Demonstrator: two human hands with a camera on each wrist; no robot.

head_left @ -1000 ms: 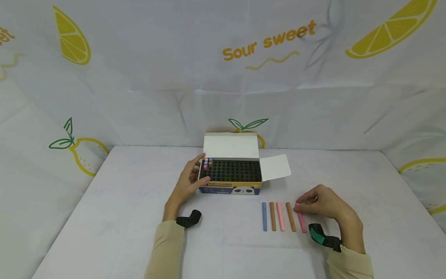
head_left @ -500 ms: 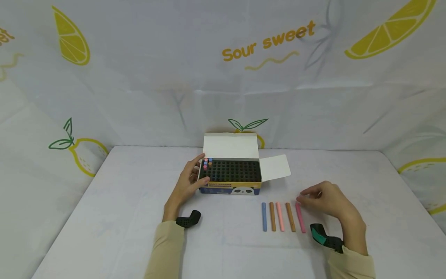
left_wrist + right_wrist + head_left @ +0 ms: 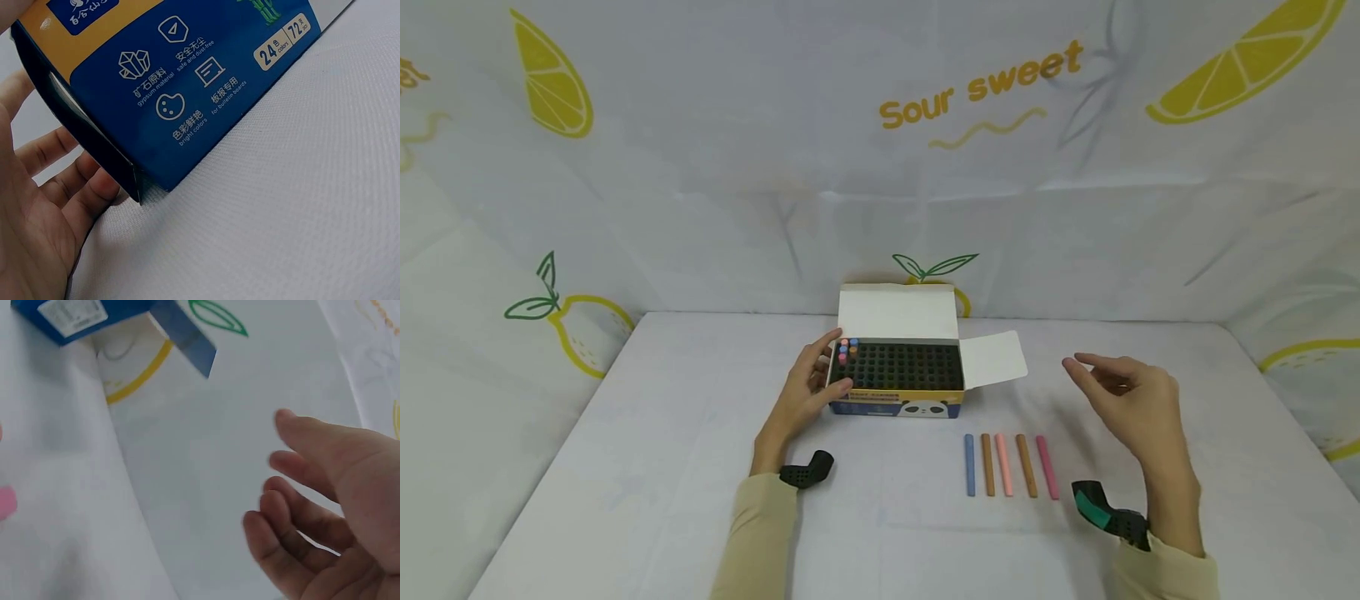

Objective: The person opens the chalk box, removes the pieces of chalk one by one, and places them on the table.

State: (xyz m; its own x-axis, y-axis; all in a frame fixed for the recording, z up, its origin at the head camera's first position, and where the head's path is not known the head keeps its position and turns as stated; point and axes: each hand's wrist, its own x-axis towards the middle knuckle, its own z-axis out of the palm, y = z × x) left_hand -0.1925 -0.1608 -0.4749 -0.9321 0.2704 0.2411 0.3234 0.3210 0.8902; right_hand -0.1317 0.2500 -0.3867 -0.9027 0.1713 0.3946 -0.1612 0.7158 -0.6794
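An open chalk box [image 3: 897, 373] with a dark grid insert stands mid-table, its lid up and a side flap out to the right. A few chalk ends [image 3: 847, 348] stand in its far left corner. My left hand [image 3: 808, 390] grips the box's left end, thumb at the front, fingers along the side; the left wrist view shows the box's blue printed side [image 3: 187, 87] against my fingers [image 3: 69, 187]. Five chalk sticks lie in a row in front of the box, from blue [image 3: 969, 464] to pink [image 3: 1047, 467]. My right hand [image 3: 1123, 400] hovers empty above the table, right of the row, fingers relaxed [image 3: 312, 506].
The table [image 3: 662, 467] is covered in white cloth, with lemon-print fabric walls behind and at both sides. The box's open flap [image 3: 994, 360] sticks out toward my right hand. A wrist camera mount [image 3: 805, 472] shows by each sleeve.
My right hand let go of the pink chalk at the row's right end and rose up and to the right, empty. The left hand and box stayed put.
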